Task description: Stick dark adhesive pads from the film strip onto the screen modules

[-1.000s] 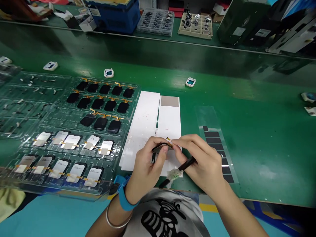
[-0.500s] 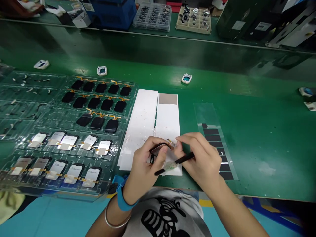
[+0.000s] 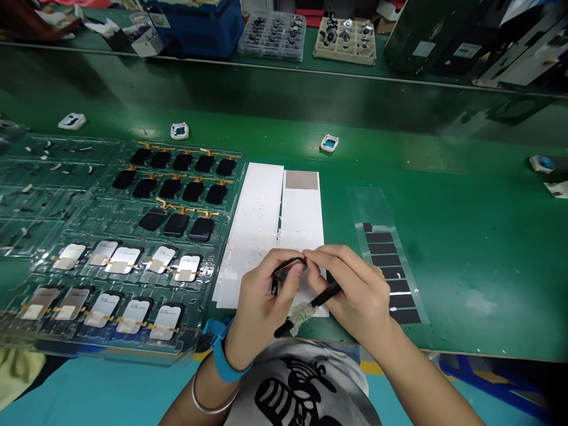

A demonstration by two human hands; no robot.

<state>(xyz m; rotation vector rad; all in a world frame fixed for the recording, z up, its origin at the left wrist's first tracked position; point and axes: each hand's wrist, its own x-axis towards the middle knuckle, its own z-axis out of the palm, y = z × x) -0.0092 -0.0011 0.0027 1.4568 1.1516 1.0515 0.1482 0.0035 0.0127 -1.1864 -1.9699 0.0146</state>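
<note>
My left hand (image 3: 261, 299) is closed on a small black-edged display screen (image 3: 287, 269), thumb on its face and fingers behind it. My right hand (image 3: 355, 290) pinches at the screen's upper right corner; the fingertips hide what they touch there. The same hand also grips a slim black tool (image 3: 327, 293), wrapped midway in crumpled clear tape (image 3: 302, 313), its lower end pointing down toward my left wrist. Beneath both hands lie white paper strips (image 3: 252, 225), dotted with small scraps.
At left stands a clear plastic tray (image 3: 97, 222) with rows of black screens (image 3: 170, 189) and silver-backed ones (image 3: 125, 260). To the right lies a clear sheet with dark rectangular pads (image 3: 385, 260). White square frames (image 3: 329, 143) dot the green bench (image 3: 479, 254); a parts box (image 3: 344, 40) sits on the shelf.
My right fingertips have moved left onto the screen's corner, and the orange-and-white flex tab seen there before is now hidden. The black tool has shifted slightly left and down.
</note>
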